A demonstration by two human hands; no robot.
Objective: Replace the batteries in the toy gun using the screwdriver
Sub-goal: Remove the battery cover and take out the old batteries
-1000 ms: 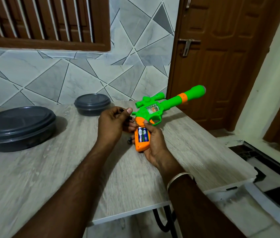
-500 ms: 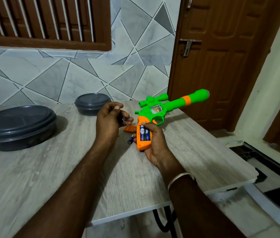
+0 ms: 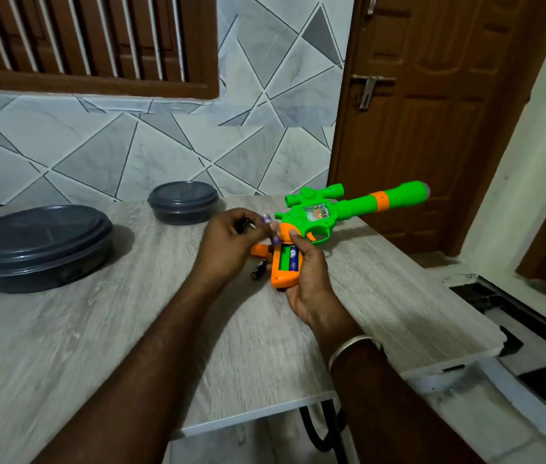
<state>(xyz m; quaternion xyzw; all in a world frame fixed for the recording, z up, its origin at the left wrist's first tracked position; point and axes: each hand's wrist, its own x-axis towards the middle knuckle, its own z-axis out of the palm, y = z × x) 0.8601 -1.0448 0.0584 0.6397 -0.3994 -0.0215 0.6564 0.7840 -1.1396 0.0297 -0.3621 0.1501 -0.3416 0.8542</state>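
Note:
My right hand [image 3: 311,279] grips the orange handle of the green toy gun [image 3: 328,214], barrel pointing right toward the door. The battery bay in the handle is uncovered: one blue battery [image 3: 293,257] sits in it and the slot beside it shows bare green. My left hand [image 3: 231,242] pinches a second battery [image 3: 271,231] just above the bay, with a dark tool partly hidden in its fingers. The orange bay cover [image 3: 260,250] lies on the table under my left hand, next to a small dark object [image 3: 258,272].
A large dark round container [image 3: 36,246] with a lid stands on the wooden table [image 3: 131,329] at the left; a smaller one [image 3: 183,202] stands at the back. The table's right edge is close to the gun. A brown door [image 3: 432,112] is behind.
One of the two batteries has come out of the handle's bay and is now in my left hand's fingertips. The gun has stayed in my right hand, barely shifted.

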